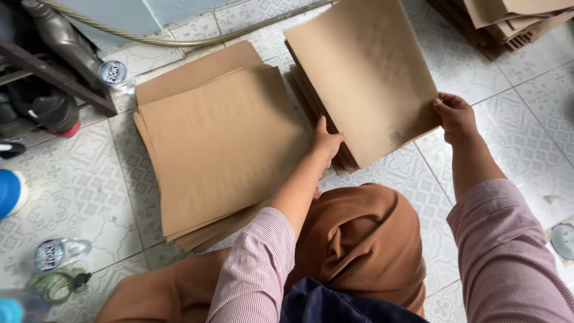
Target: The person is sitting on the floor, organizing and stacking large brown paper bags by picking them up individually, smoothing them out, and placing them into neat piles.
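Note:
I hold a flat brown cardboard sheet (365,72) lifted above a low stack of similar sheets (311,98) on the tiled floor. My left hand (326,142) grips the sheet's near left edge, thumb on top. My right hand (455,115) pinches its near right corner. To the left lies a second, larger stack of brown cardboard sheets (218,140), slightly fanned out, with nothing on top. My striped pink sleeves and brown clothing fill the bottom of the view.
More cardboard (508,21) is piled at the top right. A rope (179,40) runs along the wall. Plastic bottles (57,254) and a blue container (9,192) lie at the left, with dark furniture legs (60,78) and footwear behind. A small round lid (563,240) is at right.

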